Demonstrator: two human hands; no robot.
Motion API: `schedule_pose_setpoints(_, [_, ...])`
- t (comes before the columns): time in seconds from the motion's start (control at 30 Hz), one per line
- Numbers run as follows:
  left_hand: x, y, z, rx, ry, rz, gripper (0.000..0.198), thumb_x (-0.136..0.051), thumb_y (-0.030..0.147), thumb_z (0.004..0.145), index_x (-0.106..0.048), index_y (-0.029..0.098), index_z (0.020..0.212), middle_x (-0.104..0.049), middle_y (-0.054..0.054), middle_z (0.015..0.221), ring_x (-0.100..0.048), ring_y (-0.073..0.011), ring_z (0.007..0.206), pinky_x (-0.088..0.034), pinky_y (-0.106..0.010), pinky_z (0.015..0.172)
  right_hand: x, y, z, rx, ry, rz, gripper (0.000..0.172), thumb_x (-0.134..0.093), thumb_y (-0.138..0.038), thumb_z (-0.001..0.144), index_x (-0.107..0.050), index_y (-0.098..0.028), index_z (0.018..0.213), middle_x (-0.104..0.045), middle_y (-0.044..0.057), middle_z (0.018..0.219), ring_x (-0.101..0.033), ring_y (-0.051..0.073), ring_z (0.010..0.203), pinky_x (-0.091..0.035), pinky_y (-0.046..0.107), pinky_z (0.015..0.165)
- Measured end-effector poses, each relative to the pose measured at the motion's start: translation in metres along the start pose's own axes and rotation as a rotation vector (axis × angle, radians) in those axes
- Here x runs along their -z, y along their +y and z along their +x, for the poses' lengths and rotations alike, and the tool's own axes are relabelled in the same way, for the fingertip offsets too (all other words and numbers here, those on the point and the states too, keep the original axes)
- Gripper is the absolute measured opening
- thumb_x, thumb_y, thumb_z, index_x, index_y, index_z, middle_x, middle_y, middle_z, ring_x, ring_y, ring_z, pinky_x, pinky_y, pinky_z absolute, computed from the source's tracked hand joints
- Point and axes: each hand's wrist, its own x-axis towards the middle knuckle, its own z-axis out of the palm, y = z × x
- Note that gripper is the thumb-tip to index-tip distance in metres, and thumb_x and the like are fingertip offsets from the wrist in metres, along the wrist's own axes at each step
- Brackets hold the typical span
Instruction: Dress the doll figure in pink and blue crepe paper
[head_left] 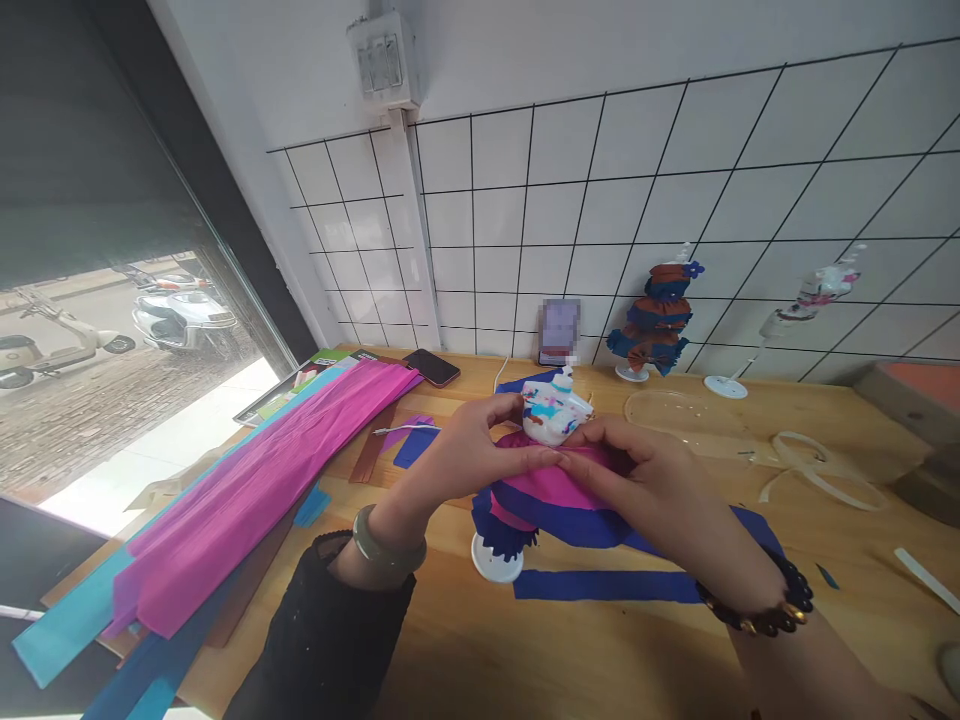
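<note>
A miniature dress form (553, 412), white with colourful splotches, leans tilted on a round white base (496, 558). Pink and dark blue crepe paper (559, 485) is wrapped around its lower part, with a fringed blue edge near the base. My left hand (487, 440) grips the form from the left, its thumb pressed on the gathered pink paper. From the right, my right hand (637, 465) pinches the same paper just below the bare upper part, the thumbs almost meeting. A flat dark blue paper strip (607, 585) lies in front of the form.
Long pink (262, 500), turquoise and brown paper strips extend over the table's left edge. A black phone (432, 367) lies behind them; another phone (559, 330) stands against the wall. Further right are a decorated dress form (658, 315), a bare one (814, 290) and a curled white strip (817, 470).
</note>
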Motion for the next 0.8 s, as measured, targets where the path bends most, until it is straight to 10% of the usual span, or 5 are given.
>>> schedule_pose_setpoints(0.4, [0.0042,-0.0027,0.0005,0.009,-0.03,-0.008,0.038,-0.07,0.038,0.076,-0.066,0.015,0.107,-0.068,-0.008,0.11,-0.06,-0.0241,0.105,-0.047,-0.033,0.091,0.0077,0.0081,0.0015,-0.055,-0.131,0.085,0.026,-0.056,-0.047,0.085,-0.069,-0.025,0.092,-0.07,0.002,0.085,-0.062,0.018,0.071,-0.05,0.028,0.058])
schedule_pose_setpoints(0.63, [0.0064,-0.0064,-0.0008,0.074,-0.042,-0.192,0.085,-0.078,0.033,0.069,-0.036,0.026,0.142,-0.062,-0.009,0.122,-0.057,-0.0259,0.114,-0.049,-0.037,0.093,0.0065,0.0068,0.0023,0.018,-0.157,0.069,0.029,-0.053,-0.048,0.087,-0.068,-0.024,0.092,-0.068,0.004,0.086,-0.061,0.019,0.074,-0.049,0.03,0.062])
schedule_pose_setpoints(0.8, [0.0083,-0.0085,-0.0027,0.025,0.015,-0.029,0.078,-0.076,0.038,0.07,-0.042,0.028,0.139,-0.063,-0.008,0.121,-0.06,-0.0249,0.109,-0.048,-0.04,0.095,0.0029,0.0074,0.0022,0.043,-0.128,0.05,0.025,-0.052,-0.045,0.088,-0.068,-0.026,0.093,-0.068,0.004,0.089,-0.061,0.02,0.078,-0.048,0.031,0.064])
